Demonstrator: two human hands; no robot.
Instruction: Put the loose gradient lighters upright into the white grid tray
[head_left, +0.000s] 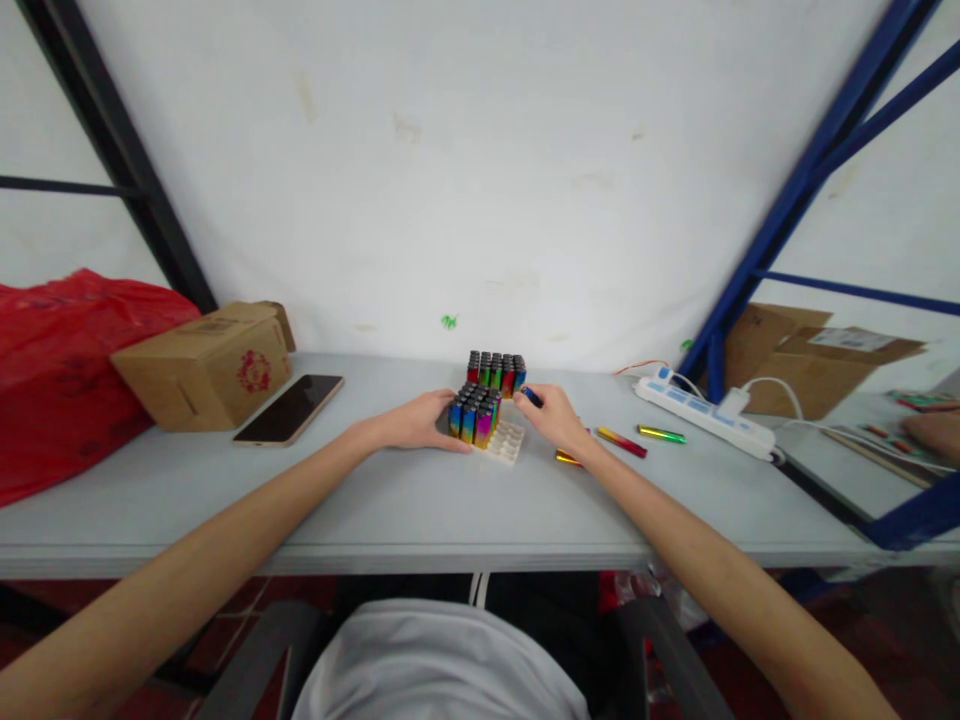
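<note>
Shiny multicoloured lighters [474,425] with dark tops stand upright in rows in the left part of a white tray [507,443]. Bare sockets show along the tray's right side. My left hand [416,420] grips the tray's left end, the thumb along its near side and the fingers behind. Just right of the tray, my right hand [553,415] pinches a dark blue lighter [532,396], tilted; the fingers hide part of it. A second block of upright lighters [496,372] stands behind. Loose lighters lie right of my right hand, among them a red-and-yellow one [622,442] and a green one [661,434].
A phone [289,410], a cardboard box [206,365] and a red plastic bag [75,370] are on the left. At right lie a white power strip [705,415] with cables and a blue metal frame [795,190]. Beyond it, another person's hand [934,435] shows.
</note>
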